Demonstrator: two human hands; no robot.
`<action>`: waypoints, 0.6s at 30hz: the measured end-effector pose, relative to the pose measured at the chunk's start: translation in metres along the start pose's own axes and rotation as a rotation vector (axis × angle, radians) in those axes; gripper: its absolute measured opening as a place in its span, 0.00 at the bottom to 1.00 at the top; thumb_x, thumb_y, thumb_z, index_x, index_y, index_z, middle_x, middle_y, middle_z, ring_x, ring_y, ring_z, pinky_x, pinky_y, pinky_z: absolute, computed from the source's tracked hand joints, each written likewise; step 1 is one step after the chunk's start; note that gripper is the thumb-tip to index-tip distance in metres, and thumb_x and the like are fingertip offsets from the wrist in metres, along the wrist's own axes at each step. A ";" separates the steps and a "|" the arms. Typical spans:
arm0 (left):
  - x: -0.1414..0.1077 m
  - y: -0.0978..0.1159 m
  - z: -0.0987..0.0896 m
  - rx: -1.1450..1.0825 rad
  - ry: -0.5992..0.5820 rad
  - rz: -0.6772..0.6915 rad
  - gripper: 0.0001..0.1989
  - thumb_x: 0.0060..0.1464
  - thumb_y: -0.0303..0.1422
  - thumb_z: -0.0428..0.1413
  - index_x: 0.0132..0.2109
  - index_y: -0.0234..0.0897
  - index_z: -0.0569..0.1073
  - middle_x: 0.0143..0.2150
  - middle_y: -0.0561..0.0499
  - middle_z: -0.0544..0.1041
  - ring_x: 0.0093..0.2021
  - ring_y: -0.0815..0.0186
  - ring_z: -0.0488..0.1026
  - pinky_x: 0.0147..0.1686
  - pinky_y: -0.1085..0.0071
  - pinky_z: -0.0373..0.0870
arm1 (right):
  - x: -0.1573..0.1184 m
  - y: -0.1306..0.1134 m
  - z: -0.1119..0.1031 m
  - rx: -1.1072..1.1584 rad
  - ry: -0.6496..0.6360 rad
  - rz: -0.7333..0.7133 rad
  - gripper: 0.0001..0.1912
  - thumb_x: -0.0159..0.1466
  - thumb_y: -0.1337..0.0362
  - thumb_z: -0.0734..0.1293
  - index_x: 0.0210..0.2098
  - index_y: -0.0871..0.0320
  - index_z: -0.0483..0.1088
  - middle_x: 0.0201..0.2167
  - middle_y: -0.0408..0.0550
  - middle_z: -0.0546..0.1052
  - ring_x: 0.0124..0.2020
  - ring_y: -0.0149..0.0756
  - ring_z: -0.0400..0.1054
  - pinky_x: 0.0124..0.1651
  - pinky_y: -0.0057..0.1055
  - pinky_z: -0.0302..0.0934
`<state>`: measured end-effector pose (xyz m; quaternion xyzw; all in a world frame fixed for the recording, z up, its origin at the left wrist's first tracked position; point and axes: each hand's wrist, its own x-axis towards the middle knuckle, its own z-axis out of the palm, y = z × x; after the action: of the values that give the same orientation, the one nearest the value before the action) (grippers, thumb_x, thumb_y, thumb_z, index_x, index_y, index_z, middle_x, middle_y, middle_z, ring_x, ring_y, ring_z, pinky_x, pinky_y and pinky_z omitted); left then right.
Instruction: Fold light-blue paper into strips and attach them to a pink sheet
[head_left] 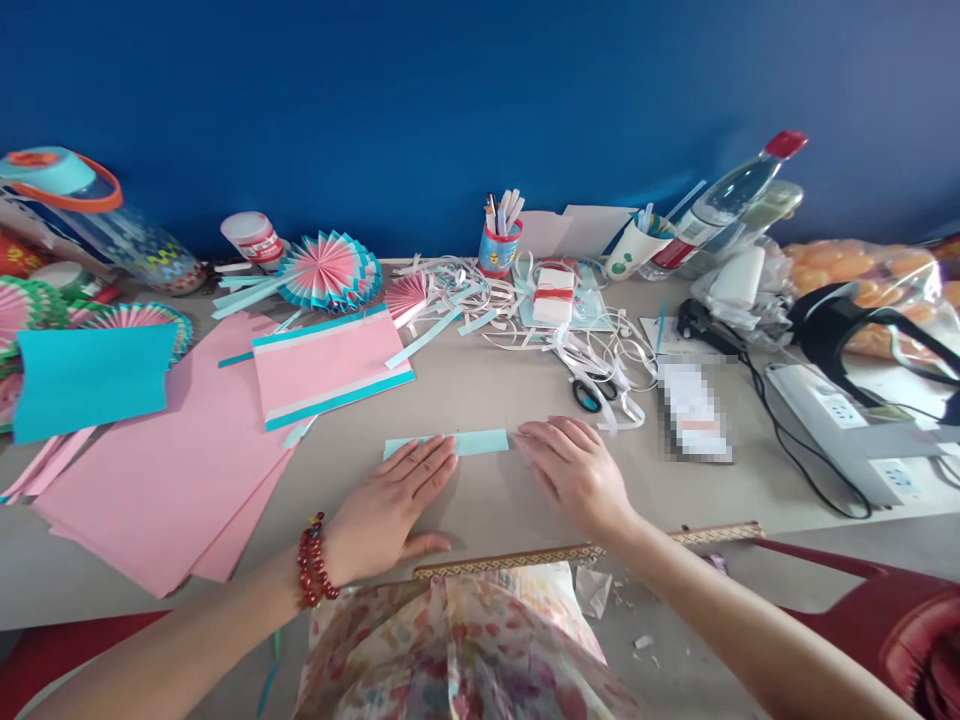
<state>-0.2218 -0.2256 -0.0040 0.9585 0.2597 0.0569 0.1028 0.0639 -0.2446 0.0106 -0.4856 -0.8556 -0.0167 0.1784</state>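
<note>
A narrow light-blue paper strip (482, 441) lies flat on the grey table in front of me. My left hand (405, 500) rests on its left part, fingers stretched out and thumb spread. Just past the strip's right end is my right hand (577, 475), its fingers bent together and their tips near the table; whether they pinch anything is hidden. Beyond the strip, a pink sheet with blue borders (330, 365) lies to the left, and black-handled scissors (586, 396) lie to the right among white paper strips.
Pink sheets (165, 470), a blue sheet (94, 380) and folded paper rosettes (330, 272) occupy the left. Along the back stand a pen cup (500, 248) and a bottle (720, 215). A power strip (840, 425) and cables lie right. A patterned strip (510, 563) runs along the front edge.
</note>
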 end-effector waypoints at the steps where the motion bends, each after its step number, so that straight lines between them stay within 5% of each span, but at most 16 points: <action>1: 0.001 0.001 0.000 0.007 0.001 0.000 0.43 0.62 0.55 0.45 0.72 0.32 0.41 0.72 0.40 0.49 0.71 0.54 0.47 0.68 0.56 0.47 | 0.004 -0.004 0.001 0.005 -0.026 -0.018 0.17 0.68 0.68 0.60 0.54 0.57 0.71 0.53 0.50 0.75 0.51 0.41 0.66 0.57 0.42 0.59; 7: -0.008 -0.001 -0.002 0.079 -0.006 0.003 0.42 0.62 0.55 0.44 0.72 0.33 0.43 0.73 0.42 0.47 0.71 0.54 0.47 0.68 0.56 0.44 | 0.008 -0.020 0.020 -0.056 -0.145 -0.131 0.22 0.71 0.59 0.60 0.62 0.58 0.64 0.63 0.48 0.66 0.63 0.44 0.58 0.65 0.47 0.51; 18: -0.072 -0.013 -0.013 0.194 0.065 -0.186 0.36 0.65 0.49 0.45 0.72 0.38 0.46 0.71 0.45 0.53 0.70 0.56 0.52 0.68 0.55 0.48 | 0.028 -0.019 0.021 -0.013 -0.119 -0.110 0.11 0.70 0.67 0.61 0.45 0.55 0.74 0.50 0.49 0.77 0.49 0.40 0.69 0.54 0.40 0.60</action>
<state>-0.2916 -0.2494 0.0017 0.9334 0.3550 0.0527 0.0059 0.0293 -0.2273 0.0024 -0.4390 -0.8900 -0.0030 0.1231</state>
